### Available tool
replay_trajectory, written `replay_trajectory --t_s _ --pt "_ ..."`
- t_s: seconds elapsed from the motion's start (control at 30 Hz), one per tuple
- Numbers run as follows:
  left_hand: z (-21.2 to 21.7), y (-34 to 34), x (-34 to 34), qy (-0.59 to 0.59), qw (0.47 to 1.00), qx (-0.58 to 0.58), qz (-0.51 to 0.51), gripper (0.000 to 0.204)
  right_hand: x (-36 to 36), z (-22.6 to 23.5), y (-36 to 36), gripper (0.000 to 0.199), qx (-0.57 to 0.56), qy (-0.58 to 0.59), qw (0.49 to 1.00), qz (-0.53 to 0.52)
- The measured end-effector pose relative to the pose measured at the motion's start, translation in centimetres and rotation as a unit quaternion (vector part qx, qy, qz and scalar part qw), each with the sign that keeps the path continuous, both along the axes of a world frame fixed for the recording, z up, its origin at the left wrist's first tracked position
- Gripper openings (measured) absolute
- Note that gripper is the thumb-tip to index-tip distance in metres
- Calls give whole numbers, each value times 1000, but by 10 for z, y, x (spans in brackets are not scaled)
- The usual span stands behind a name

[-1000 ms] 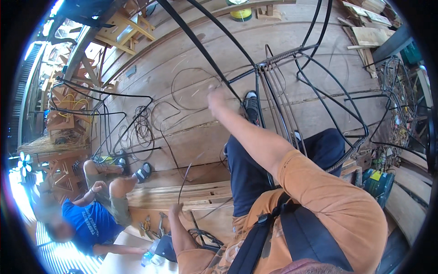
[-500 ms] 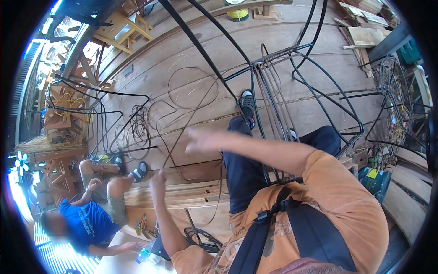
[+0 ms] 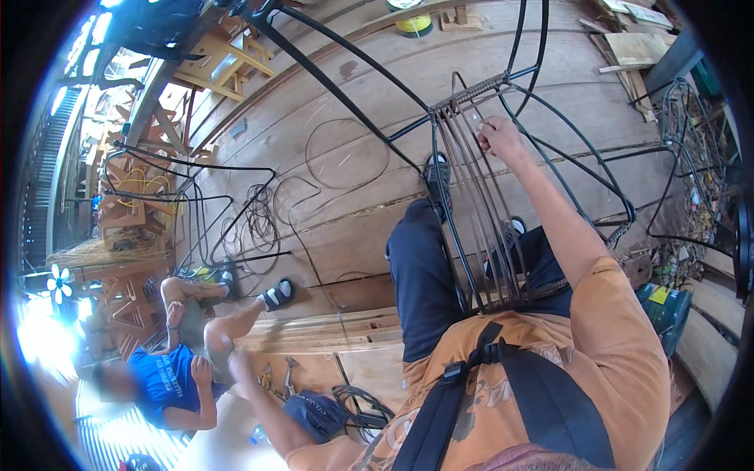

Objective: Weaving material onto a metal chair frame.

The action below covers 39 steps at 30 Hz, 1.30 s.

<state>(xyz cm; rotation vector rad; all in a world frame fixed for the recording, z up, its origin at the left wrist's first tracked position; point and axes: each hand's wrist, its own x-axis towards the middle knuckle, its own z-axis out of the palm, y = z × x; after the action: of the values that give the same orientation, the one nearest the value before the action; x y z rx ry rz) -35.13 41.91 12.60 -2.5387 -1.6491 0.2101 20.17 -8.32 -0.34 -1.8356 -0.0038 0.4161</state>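
Note:
A black metal chair frame (image 3: 542,145) stands before me, its lower part between my legs. Several brown cord strands (image 3: 485,212) run lengthwise from its wrapped far bar (image 3: 470,93) to the near bar by my waist. My right hand (image 3: 501,140) is closed beside the strands, close below the far bar. Its fingers are pinched together; whether a strand is in them is too small to make out. Low on the left, my left hand (image 3: 242,367) is smeared by motion, so its fingers cannot be read. It is nearest to the wooden boards and the seated co-worker's knee.
Loose brown cord (image 3: 345,153) lies in loops on the plank floor. Another black metal frame (image 3: 196,188) stands left, near a co-worker in a blue shirt (image 3: 166,385). Pliers (image 3: 290,375) and a dark cap (image 3: 316,414) lie on the boards. Scrap wood (image 3: 636,51) is far right.
My right hand has swung from the left across to the far end of the strands. My left hand has dropped nearer. The diagonal cord stretched from it is gone from the floor area.

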Motion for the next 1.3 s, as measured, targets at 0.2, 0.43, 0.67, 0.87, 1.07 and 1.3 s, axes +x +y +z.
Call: replay_trajectory --t_s 0.2,0.43,0.67,0.87,1.07,1.3 --pt "-40 -174 263 -234 924 -151 -263 32 18 -11 13 28 -26 -125 990 -51" --pt "-51 -323 428 -375 802 -271 -377 20 45 -10 49 26 -20 -88 993 -69" --pt "-71 -348 477 -406 765 -311 -391 22 45 -18 64 19 88 -25 991 -94" --pt "-97 -356 486 -393 777 -289 -398 23 42 17 47 13 84 72 994 -13" --pt "-101 -375 514 -509 680 -114 -515 18 3 49 8 18 246 -1 967 68" --pt "-96 -381 511 -582 551 -515 -303 43 -16 0 -3 31 -6 -52 998 -42"
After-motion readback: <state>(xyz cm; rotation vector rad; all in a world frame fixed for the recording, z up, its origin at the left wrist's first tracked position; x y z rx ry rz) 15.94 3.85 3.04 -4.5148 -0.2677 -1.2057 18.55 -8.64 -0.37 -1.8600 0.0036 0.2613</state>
